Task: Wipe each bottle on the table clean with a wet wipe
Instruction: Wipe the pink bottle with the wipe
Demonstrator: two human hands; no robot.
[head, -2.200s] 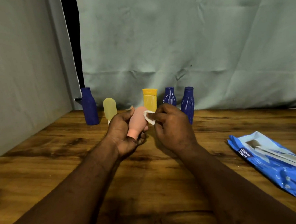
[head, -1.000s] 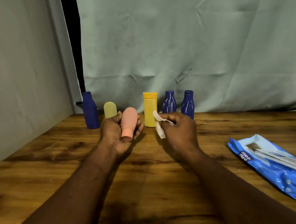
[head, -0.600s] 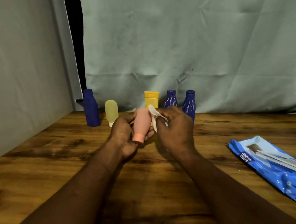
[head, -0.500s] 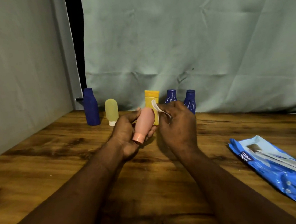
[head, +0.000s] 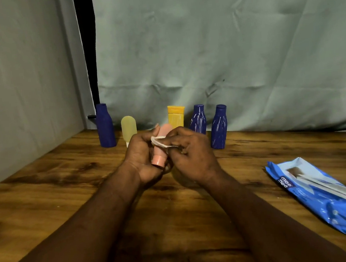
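My left hand [head: 141, 155] grips a small pink bottle [head: 161, 152] above the table, its cap pointing down toward me. My right hand [head: 193, 154] pinches a white wet wipe [head: 159, 142] and holds it against the pink bottle's body. Behind my hands, a row of bottles stands by the curtain: a tall dark blue bottle [head: 104, 126], a pale yellow tube [head: 128, 129], an orange-yellow bottle [head: 176, 116], and two more dark blue bottles [head: 198, 119] [head: 219, 127].
A blue pack of wet wipes [head: 324, 196] lies at the right on the wooden table [head: 68, 195]. A grey-green curtain [head: 223, 50] hangs behind the bottles and a wall panel [head: 19, 83] closes the left side.
My right hand drew away with the wipe, then came back and laid it across the pink bottle. My left hand kept hold of the bottle and turned it slightly.
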